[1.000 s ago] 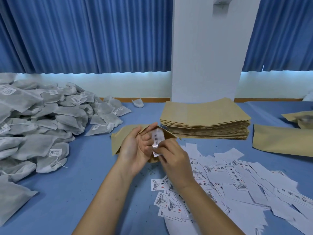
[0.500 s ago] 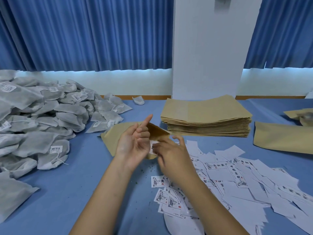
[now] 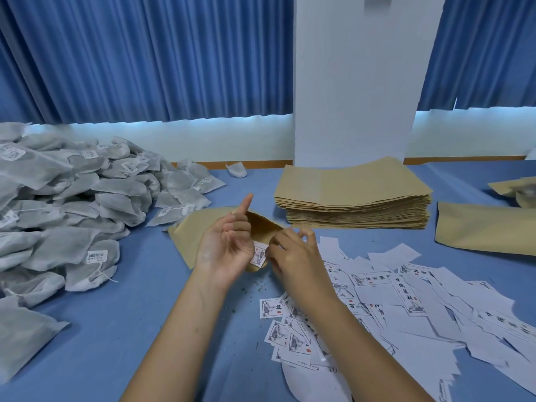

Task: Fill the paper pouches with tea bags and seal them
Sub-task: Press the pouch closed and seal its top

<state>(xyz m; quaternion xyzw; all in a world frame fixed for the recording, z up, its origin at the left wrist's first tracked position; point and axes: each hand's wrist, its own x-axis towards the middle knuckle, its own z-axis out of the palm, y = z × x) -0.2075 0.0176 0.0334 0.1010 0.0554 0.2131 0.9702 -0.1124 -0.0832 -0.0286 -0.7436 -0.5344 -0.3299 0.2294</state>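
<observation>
The paper pouch (image 3: 190, 236) is held up just above the worktop (image 3: 116, 320), mouth towards the right, behind the left hand (image 3: 226, 248). That hand has one finger straight up and the rest curled; whether its grip is clamped on the pouch I cannot tell. The right hand (image 3: 293, 256) has its grip together on the right edge of a small label (image 3: 259, 255), which lies against the pouch between the two hands.

Open blue worktop runs from the left forearm out to the near edge, sprinkled with dark crumbs. The tea bags (image 3: 61, 204) are heaped along the left side. The stack of flat pouches (image 3: 353, 195) stands near the far edge, which is trimmed with a wooden strip (image 3: 266, 163). A filled pouch (image 3: 487, 230) lies at the right. Loose labels (image 3: 406, 297) crowd the near right.

The labels carry black Chinese characters, an ink drawing and a red seal. The tea bag tags show barcodes, too small to read
</observation>
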